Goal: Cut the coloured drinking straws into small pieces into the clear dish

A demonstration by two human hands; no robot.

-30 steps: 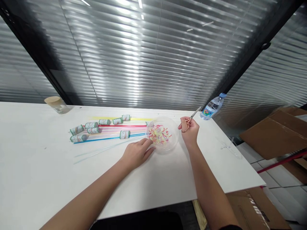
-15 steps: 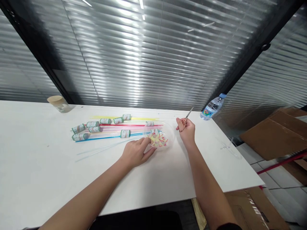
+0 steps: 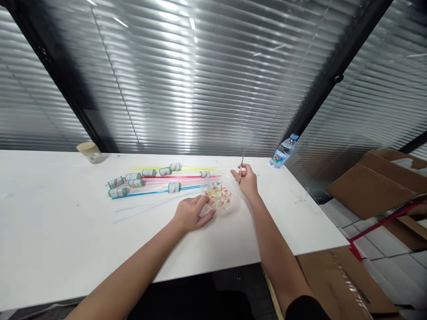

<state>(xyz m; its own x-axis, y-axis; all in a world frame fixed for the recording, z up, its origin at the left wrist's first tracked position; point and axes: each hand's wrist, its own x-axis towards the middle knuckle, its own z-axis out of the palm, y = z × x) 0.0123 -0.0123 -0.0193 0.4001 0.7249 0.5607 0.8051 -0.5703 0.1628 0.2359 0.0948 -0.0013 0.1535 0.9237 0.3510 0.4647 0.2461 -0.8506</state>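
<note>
My left hand (image 3: 192,214) rests on the white table (image 3: 50,231), its fingers curled against the near left rim of a clear plastic bowl (image 3: 233,205) that holds small cut straw pieces (image 3: 218,197) in pink, yellow and red. My right hand (image 3: 247,180) hovers just right of the bowl, closed on small rose-gold scissors (image 3: 241,168) whose blades point up and away. Long coloured straws (image 3: 167,181) with several rolled paper labels lie in a row left of the bowl. Thin clear straws (image 3: 143,208) lie nearer to me.
A water bottle (image 3: 282,153) lies at the table's far right corner. A jar with a pale lid (image 3: 88,152) stands far left. Cardboard boxes (image 3: 373,178) sit on the floor to the right. Glass with blinds backs the table.
My right hand with the scissors has moved left, closer to the bowl, and the blades have turned more upright. The left hand has stayed at the bowl's rim. The view has shifted slightly.
</note>
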